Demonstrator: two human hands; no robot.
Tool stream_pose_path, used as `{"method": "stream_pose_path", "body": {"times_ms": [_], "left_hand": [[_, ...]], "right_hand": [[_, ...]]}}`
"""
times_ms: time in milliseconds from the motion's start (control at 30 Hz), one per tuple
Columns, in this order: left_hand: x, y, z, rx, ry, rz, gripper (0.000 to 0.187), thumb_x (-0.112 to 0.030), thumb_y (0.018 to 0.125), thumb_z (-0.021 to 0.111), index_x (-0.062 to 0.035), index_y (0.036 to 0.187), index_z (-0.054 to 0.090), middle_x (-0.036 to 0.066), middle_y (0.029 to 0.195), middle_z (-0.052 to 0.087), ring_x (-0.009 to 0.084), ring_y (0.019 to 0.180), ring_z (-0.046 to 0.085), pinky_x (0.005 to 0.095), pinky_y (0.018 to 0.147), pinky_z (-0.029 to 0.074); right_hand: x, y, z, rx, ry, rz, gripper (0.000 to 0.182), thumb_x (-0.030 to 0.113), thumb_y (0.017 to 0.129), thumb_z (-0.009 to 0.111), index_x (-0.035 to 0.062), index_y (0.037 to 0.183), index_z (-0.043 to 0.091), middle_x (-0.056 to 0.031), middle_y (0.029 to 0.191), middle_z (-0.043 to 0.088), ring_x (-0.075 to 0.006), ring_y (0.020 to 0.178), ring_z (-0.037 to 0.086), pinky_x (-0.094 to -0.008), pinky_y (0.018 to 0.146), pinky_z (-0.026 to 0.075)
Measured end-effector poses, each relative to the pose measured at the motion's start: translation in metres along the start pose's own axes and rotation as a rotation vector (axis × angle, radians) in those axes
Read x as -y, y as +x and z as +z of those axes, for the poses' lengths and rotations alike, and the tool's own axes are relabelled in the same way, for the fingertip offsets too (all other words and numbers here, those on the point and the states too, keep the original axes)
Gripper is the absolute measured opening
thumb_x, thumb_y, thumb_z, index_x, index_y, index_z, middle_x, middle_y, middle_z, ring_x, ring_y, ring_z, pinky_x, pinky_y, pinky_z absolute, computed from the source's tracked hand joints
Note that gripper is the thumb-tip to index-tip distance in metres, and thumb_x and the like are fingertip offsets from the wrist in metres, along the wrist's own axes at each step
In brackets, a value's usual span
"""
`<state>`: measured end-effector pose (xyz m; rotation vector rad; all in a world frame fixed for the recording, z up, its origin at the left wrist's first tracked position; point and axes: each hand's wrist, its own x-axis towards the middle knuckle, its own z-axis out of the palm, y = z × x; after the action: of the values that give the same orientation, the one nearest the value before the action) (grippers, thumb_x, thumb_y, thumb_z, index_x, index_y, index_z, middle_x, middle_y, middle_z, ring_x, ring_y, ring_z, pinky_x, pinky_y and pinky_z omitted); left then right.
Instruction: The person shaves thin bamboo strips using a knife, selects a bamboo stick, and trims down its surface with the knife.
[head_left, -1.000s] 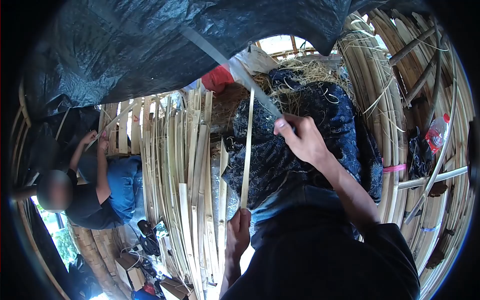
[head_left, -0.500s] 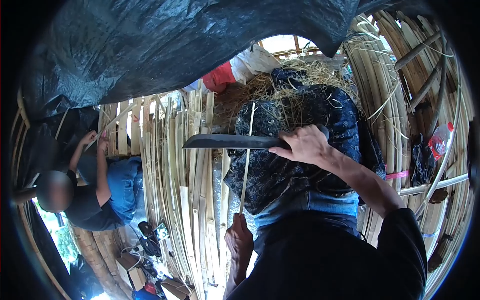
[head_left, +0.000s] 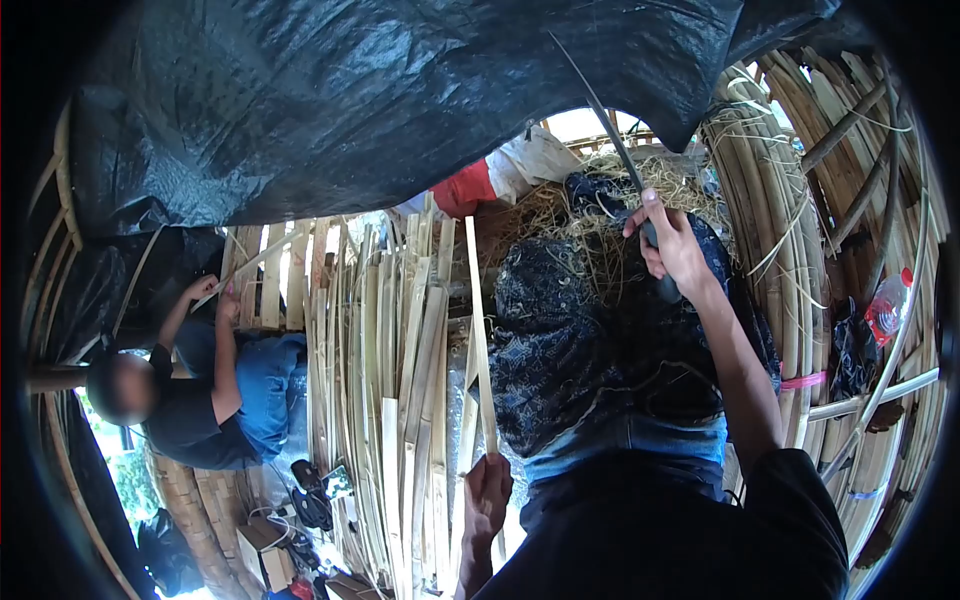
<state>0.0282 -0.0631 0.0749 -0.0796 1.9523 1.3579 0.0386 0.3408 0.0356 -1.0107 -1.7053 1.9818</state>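
Black plastic sheeting (head_left: 400,110) sagged overhead, split-bamboo slats (head_left: 270,280) walled the far side, and daylight (head_left: 128,480) glared in, lower left!

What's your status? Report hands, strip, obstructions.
Right hand gripping knife, raised. Left hand holding strip by near end, apart from knife. Tarp behind knife tip; contact unclear.

The right hand (head_left: 668,243) is raised, fingers curled, forearm slanting up; the left hand (head_left: 488,494) is closed, held lower.

Seemingly a bamboo workshop, given stacked strips (head_left: 415,380).
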Motion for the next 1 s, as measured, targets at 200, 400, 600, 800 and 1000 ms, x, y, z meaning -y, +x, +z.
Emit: {"method": "stream_pose_path", "body": {"times_ms": [200, 400, 600, 800, 1000], "left_hand": [[-0.011, 0.002, 0.006, 0.037, -0.046, -0.046, 0.039, -0.029, 0.108, 0.044, -0.0094, 0.075, 0.045, -0.004, 0.061, 0.036, 0.0035, 0.051, 0.029, 0.0230, 0.046, 0.022], [-0.024, 0.002, 0.014, 0.101, 0.055, 0.022, 0.042, -0.032, 0.109, 0.039, -0.0089, 0.074, 0.046, -0.005, 0.059, 0.035, 0.0039, 0.049, 0.028, 0.0239, 0.046, 0.020], [-0.037, 0.002, 0.025, 0.169, 0.030, -0.009, 0.042, -0.033, 0.109, 0.040, -0.0086, 0.076, 0.048, -0.004, 0.060, 0.039, 0.0037, 0.050, 0.030, 0.0230, 0.047, 0.021], [-0.067, 0.019, 0.041, 0.405, 0.055, 0.064, 0.039, -0.039, 0.108, 0.038, -0.0063, 0.099, 0.056, -0.003, 0.066, 0.041, 0.0026, 0.052, 0.033, 0.0184, 0.048, 0.029], [-0.063, 0.024, 0.039, 0.531, -0.037, 0.104, 0.033, -0.031, 0.108, 0.040, -0.0007, 0.109, 0.052, 0.005, 0.073, 0.054, 0.0094, 0.063, 0.054, 0.0242, 0.057, 0.046]], "right_hand": [[0.012, -0.027, 0.004, 0.099, 0.181, -0.003, 0.043, 0.040, 0.096, 0.064, -0.0013, 0.083, 0.061, -0.0026, 0.065, 0.056, -0.0045, 0.039, 0.039, -0.0239, 0.035, 0.030], [0.018, -0.044, 0.023, 0.212, 0.285, -0.026, 0.022, 0.017, 0.094, 0.069, -0.0048, 0.100, 0.068, 0.0067, 0.049, 0.043, -0.0035, 0.037, 0.038, -0.0234, 0.036, 0.028], [0.023, -0.062, 0.059, 0.327, 0.359, -0.066, 0.023, 0.014, 0.093, 0.069, -0.0043, 0.107, 0.070, 0.0031, 0.051, 0.052, -0.0037, 0.037, 0.042, -0.0229, 0.036, 0.029], [0.023, -0.074, 0.085, 0.339, 0.357, 0.006, 0.018, 0.016, 0.091, 0.073, -0.0012, 0.094, 0.069, 0.0032, 0.051, 0.052, -0.0048, 0.036, 0.040, -0.0242, 0.036, 0.028], [0.027, -0.046, 0.078, 0.150, 0.408, -0.077, 0.019, 0.015, 0.089, 0.073, -0.0015, 0.087, 0.064, 0.0025, 0.052, 0.048, -0.0069, 0.038, 0.041, -0.0258, 0.036, 0.031]]}}
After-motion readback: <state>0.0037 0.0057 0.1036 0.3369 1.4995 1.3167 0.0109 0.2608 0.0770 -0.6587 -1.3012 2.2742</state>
